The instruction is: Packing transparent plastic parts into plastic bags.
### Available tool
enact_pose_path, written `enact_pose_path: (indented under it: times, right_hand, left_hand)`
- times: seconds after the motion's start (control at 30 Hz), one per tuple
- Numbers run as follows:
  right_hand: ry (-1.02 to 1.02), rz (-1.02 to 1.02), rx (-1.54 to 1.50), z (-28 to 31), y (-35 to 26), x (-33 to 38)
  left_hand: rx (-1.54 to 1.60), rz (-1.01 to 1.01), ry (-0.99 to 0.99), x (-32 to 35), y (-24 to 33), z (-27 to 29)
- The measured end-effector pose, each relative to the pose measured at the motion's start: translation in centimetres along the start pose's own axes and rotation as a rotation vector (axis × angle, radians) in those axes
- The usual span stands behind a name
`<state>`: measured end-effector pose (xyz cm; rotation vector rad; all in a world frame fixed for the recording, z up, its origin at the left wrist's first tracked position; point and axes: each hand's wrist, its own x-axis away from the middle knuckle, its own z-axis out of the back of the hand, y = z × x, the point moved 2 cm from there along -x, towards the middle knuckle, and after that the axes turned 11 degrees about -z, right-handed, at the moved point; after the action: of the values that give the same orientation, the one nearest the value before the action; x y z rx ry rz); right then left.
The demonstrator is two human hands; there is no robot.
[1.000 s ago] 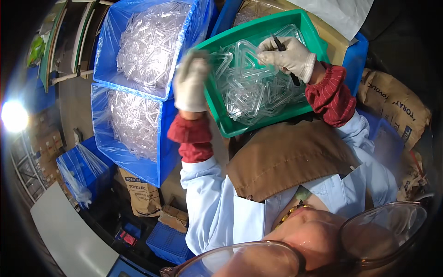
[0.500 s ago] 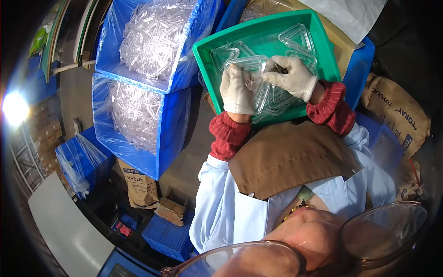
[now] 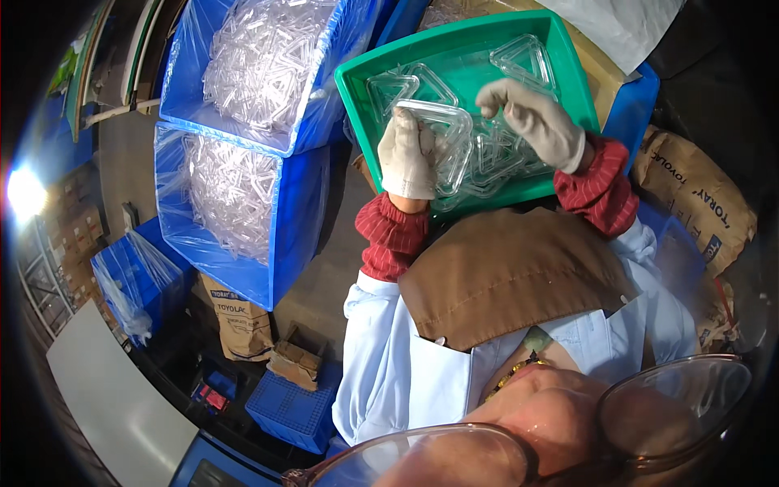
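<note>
My left hand (image 3: 407, 156), in a whitish glove, grips a clear plastic triangular frame (image 3: 461, 150) by its left side, above the green tub (image 3: 456, 39). To its right, my gloved right hand (image 3: 537, 123) is raised over the tub with bent fingers. What those fingers hold, if anything, is hidden. Several more clear triangular frames lie in the tub. One frame (image 3: 523, 61) rests near the far right wall, and others sit beneath and between my hands.
Two blue bins (image 3: 280, 235) at the left, lined with clear film, are heaped with small clear plastic pieces. Under the tub are a brown carton and another blue bin (image 3: 637, 101). Paper sacks (image 3: 690, 191) lie at the right. A blue crate (image 3: 292, 406) stands at lower left.
My right hand has come away from the frame, moving right and slightly up. The dark tool seen in it earlier no longer shows. My left hand still holds the frame, slightly further left.
</note>
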<state>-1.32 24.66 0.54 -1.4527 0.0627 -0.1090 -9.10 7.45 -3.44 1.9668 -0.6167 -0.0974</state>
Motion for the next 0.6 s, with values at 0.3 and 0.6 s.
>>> enact_pose_path:
  times: [0.3, 0.6]
  right_hand:
    - [0.058, 0.211, 0.316, -1.5, 0.8, 0.7]
    - [0.076, 0.07, 0.162, -2.0, 2.5, 0.0]
  left_hand:
    - [-0.036, -0.01, -0.026, 0.5, -0.2, -0.2]
    - [-0.437, -0.331, -0.555, 1.9, -0.7, -0.7]
